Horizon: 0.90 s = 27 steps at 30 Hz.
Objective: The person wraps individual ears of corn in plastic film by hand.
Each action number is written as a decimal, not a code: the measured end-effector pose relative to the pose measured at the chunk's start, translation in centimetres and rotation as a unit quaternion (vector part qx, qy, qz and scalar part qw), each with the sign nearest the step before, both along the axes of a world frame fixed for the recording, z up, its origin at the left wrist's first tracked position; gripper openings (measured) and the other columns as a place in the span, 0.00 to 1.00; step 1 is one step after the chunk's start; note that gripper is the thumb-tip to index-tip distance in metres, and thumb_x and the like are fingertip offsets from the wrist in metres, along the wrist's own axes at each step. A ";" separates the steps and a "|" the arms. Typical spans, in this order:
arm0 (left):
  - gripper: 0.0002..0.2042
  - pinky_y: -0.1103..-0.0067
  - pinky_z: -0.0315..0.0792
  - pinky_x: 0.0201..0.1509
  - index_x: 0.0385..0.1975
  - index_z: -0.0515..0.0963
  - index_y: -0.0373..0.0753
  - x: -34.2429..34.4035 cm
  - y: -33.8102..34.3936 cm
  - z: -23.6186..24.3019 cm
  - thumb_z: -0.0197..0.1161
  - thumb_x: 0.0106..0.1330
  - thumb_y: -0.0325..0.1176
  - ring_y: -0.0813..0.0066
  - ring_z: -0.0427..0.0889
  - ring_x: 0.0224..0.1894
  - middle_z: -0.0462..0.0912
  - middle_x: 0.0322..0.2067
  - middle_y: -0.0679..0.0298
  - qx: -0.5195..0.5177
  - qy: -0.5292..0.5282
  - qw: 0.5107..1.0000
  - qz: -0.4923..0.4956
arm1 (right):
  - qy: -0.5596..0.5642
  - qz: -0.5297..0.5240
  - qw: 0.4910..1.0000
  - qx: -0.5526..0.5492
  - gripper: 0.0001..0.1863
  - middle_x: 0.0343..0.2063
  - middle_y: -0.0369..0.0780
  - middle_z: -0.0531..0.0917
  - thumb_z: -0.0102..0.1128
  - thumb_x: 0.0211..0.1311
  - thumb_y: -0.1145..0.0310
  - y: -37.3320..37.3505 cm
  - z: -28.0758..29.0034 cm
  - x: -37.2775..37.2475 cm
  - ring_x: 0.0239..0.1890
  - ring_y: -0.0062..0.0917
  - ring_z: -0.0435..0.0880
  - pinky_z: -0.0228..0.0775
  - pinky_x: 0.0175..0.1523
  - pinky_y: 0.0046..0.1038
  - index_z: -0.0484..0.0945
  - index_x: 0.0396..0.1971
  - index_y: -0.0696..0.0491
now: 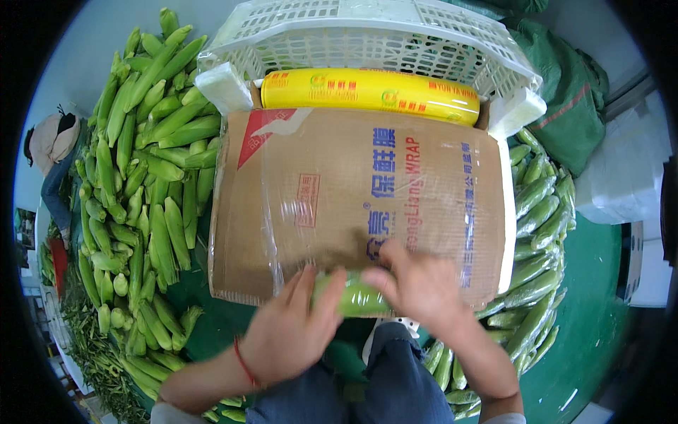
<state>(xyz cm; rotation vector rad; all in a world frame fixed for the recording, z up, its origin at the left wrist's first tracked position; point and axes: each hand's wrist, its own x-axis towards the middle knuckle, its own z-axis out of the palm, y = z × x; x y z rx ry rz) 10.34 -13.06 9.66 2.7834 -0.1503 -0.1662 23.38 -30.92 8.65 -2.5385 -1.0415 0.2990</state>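
Note:
A green corn cob in clear film [357, 300] lies near the front edge of a flattened-topped cardboard box [339, 191] printed in blue and red. My left hand [289, 328], with a red string bracelet, has its fingers curled on the cob's left end. My right hand [424, 286], slightly blurred, is closed on its right end, thumb on the film and forefinger bent above. A yellow film roll [371, 93] lies just beyond the box, inside or against a white plastic crate [364, 46].
Unwrapped corn [145, 212] is heaped at left; film-wrapped corn [533, 265] is piled at right. Green sacks [558, 99] and a white stack [611, 173] sit at back right. Another person [53, 148] is at far left. My legs show below the box, over green floor.

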 end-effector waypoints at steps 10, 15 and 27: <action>0.36 0.68 0.62 0.68 0.63 0.60 0.27 20.9 9.3 -2.9 0.66 0.59 0.40 0.49 0.62 0.67 0.56 0.68 0.42 0.087 -0.048 0.994 -0.054 | -0.252 0.116 0.957 0.092 0.33 0.40 0.39 0.78 0.69 0.45 0.50 4.2 -2.0 7.0 0.46 0.32 0.78 0.71 0.49 0.36 0.72 0.50 0.51; 0.35 0.69 0.65 0.66 0.62 0.61 0.27 21.0 7.7 -2.8 0.67 0.59 0.40 0.52 0.65 0.66 0.57 0.68 0.46 0.147 0.078 0.983 -0.079 | -0.120 0.175 0.977 0.012 0.32 0.30 0.44 0.79 0.70 0.46 0.46 4.0 -1.5 6.1 0.30 0.39 0.82 0.75 0.33 0.36 0.72 0.43 0.55; 0.40 0.55 0.48 0.72 0.67 0.63 0.42 9.5 1.5 0.9 0.70 0.56 0.51 0.48 0.38 0.75 0.37 0.73 0.47 -0.319 -0.075 0.934 -0.144 | 0.863 -0.209 0.387 0.250 0.46 0.34 0.48 0.79 0.34 0.62 0.27 -9.7 -1.4 -4.7 0.30 0.31 0.82 0.79 0.30 0.29 0.66 0.59 0.56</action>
